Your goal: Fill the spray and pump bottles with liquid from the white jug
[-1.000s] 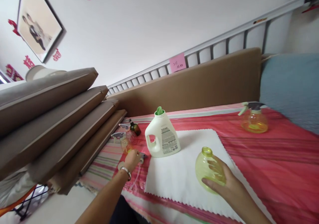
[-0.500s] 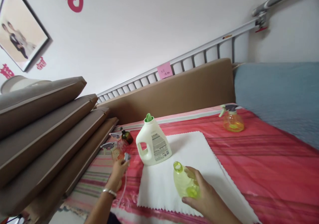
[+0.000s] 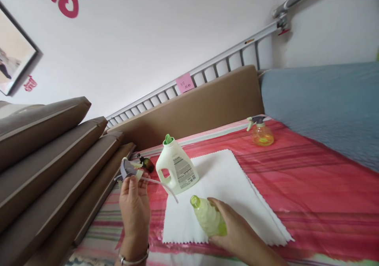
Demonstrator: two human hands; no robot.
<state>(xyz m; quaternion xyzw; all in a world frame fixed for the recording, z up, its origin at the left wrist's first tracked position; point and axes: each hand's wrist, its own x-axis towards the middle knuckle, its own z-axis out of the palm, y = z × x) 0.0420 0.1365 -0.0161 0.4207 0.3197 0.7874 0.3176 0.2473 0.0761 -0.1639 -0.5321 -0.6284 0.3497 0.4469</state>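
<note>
My left hand (image 3: 134, 206) is closed round a grey spray-trigger head (image 3: 128, 170), lifted above the striped cloth, its clear tube (image 3: 164, 186) trailing right toward the bottle. My right hand (image 3: 237, 234) grips a yellow-green transparent bottle (image 3: 207, 218) without a cap, tilted with its open neck up and left, over the white cloth (image 3: 225, 187). A white detergent jug (image 3: 174, 169) with a green cap stands just behind, on the white cloth's far left corner.
A small dark bottle (image 3: 147, 164) lies left of the jug. An orange spray bottle (image 3: 261, 133) stands far right on the red striped cover (image 3: 310, 187). Brown cushions (image 3: 53, 147) are stacked at left, a brown headboard (image 3: 192, 108) behind, a blue cushion (image 3: 325, 100) at right.
My left hand picked the spray head up from the cover and raised it, tube dangling. My right hand tilted the yellow-green bottle and drew it nearer. The camera view shifted right.
</note>
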